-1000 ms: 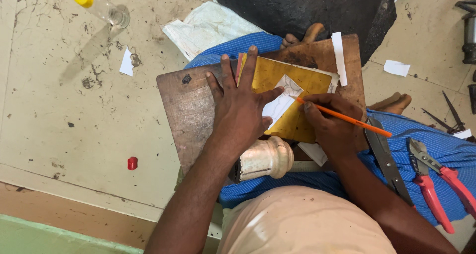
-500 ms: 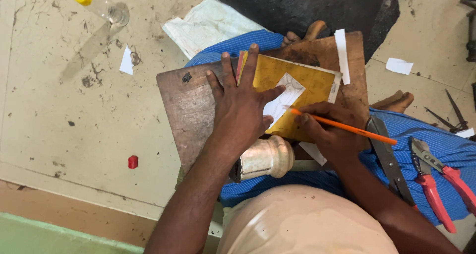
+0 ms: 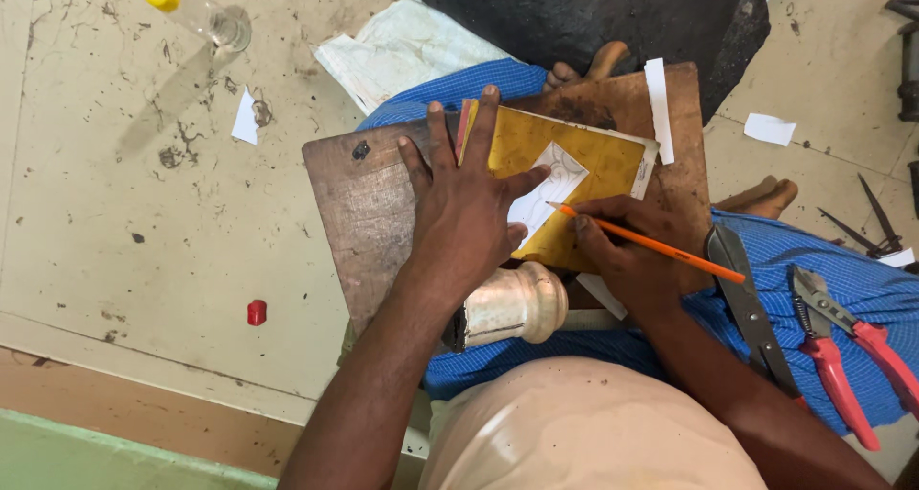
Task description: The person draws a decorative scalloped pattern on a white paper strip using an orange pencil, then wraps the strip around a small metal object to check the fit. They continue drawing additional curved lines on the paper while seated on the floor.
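Head view: left hand [image 3: 466, 224] is pressing flat, fingers spread, on a yellow sheet [image 3: 593, 165] bearing a white paper cutout [image 3: 544, 189], near the wooden board's [image 3: 369, 212] top edge; right hand [image 3: 627, 251] is pinching an orange pencil [image 3: 646, 243], tip on the cutout.

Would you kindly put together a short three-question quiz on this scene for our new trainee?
1. True or false: the right hand holds an orange pencil.
2. What does the left hand press flat?
A) the red-handled snips
B) the yellow sheet on the wooden board
C) the plastic bottle
3. Fill in: the pencil tip touches a ___ paper cutout lying on the yellow sheet.

Key:
1. True.
2. B; the wooden board rests on the person's lap, the red-handled snips lie apart at the right, and the plastic bottle lies on the floor.
3. White; the paper cutout.
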